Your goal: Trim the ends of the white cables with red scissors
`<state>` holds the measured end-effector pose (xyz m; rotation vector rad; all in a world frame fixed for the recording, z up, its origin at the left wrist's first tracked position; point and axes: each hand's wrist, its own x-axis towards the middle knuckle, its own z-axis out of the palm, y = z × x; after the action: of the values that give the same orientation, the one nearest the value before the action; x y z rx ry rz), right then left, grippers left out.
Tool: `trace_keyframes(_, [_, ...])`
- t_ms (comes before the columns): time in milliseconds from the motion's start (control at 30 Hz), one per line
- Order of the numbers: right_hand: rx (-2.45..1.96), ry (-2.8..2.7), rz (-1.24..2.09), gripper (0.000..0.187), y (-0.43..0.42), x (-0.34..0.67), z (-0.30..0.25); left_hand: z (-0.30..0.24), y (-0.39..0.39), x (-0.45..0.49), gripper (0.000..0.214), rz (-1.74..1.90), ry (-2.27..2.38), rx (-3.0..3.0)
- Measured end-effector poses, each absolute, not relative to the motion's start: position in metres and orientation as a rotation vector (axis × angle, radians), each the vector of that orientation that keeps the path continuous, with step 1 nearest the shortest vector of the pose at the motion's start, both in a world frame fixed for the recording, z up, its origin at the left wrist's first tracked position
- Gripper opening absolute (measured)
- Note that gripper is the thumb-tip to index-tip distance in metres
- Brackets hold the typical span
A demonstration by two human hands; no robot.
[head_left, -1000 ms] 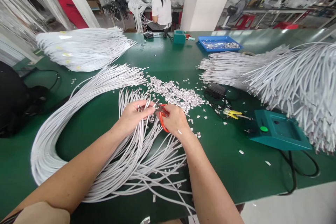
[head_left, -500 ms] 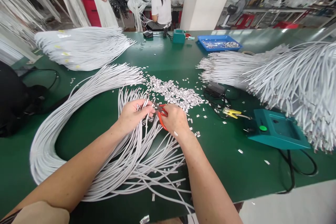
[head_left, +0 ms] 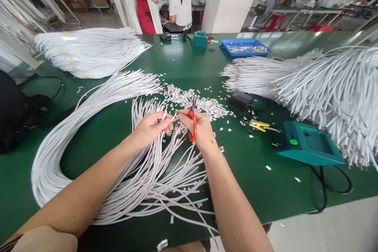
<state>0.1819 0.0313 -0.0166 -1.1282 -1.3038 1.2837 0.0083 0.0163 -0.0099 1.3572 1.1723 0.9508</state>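
Observation:
My left hand (head_left: 153, 126) is closed around several white cables (head_left: 156, 157), with a cable end sticking out past its thumb. Right beside it, my right hand (head_left: 200, 128) grips orange-handled scissors (head_left: 193, 126), their dark blades pointing up and away. The right thumb and forefinger meet at the tip of that cable end. Beyond the hands lies a heap of small silvery foil pieces (head_left: 211, 109). A long bundle of white cables (head_left: 49, 157) curves across the table on the left, its loose ends spreading below my hands.
Another white cable bundle (head_left: 88, 53) lies at the back left, and big bundles (head_left: 327, 86) fill the right. A teal device (head_left: 310, 145) with a green button stands near a yellow clip (head_left: 260, 126). Behind are a blue tray (head_left: 246, 42) and a smaller teal box (head_left: 201, 39). Co-workers are beyond the table.
The scissors have swung from the cable end to point upward, and my right fingers have come to the cable tip. A person carrying white cables in the background has moved right.

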Motion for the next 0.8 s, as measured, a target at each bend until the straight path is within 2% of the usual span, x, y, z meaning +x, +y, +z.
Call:
trace_keyframes(167, [-1.041, -1.215, 1.327, 0.016, 0.032, 0.177, -0.02, -0.006, 0.015, 0.012, 0.023, 0.934, 1.165, 1.366])
trace_keyframes(367, [-1.207, -1.164, 1.252, 0.01, 0.026, 0.164, -0.019, -0.009, 0.013, 0.015, 0.024, 0.943, 1.38, 1.362])
trace_keyframes(567, [-0.965, -1.059, 1.545, 0.017, 0.031, 0.173, -0.02, -0.011, 0.013, 0.012, 0.02, 0.936, 1.306, 1.37])
trace_keyframes(800, [-1.047, -1.117, 1.51, 0.018, 0.032, 0.174, -0.024, -0.006, 0.012, 0.012, 0.022, 0.916, 1.255, 1.356])
